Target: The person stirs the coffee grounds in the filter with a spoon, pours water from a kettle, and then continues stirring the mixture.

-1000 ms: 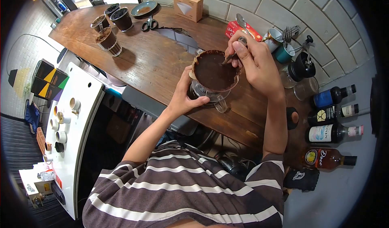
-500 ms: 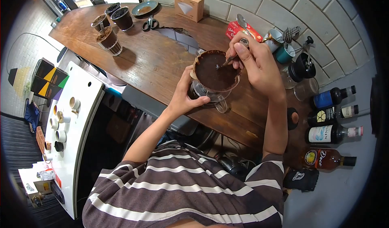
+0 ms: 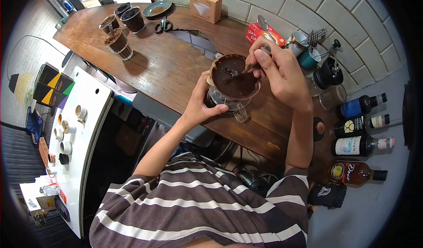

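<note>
Well, wooden counter [image 3: 176,72] beneath dripper [image 3: 229,86], brick wall [image 3: 273,5].

The amber bottle [image 3: 357,172] lying nearest the person carries a slanted white script word that reads like "Doce" (its third letter is unclear). The dark bottle [image 3: 359,145] just beyond it has a white label showing the capitals "NIN", with finer print below too small to read; print on the red packet [image 3: 252,30] and the cardboard box [image 3: 205,5] is also illegible
</note>
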Motion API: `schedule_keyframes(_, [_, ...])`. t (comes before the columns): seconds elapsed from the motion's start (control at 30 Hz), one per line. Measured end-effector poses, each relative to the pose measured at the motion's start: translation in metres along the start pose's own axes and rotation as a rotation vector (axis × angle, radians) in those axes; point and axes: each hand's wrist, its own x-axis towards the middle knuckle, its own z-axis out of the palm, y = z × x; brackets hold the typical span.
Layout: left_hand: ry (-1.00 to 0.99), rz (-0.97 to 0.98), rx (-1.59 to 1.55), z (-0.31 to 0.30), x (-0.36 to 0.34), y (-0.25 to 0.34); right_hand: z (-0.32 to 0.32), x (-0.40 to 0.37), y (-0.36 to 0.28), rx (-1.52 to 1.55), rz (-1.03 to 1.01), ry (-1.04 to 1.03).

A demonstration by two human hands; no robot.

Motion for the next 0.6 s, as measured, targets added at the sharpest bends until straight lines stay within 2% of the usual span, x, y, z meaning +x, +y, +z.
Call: schedule_keyframes(0.6, [-0.007, 0.002, 0.029, -0.0013, -0.0008, -0.0028, -0.0057, -0.0040, -0.0062, 0.004, 0.029, -0.062])
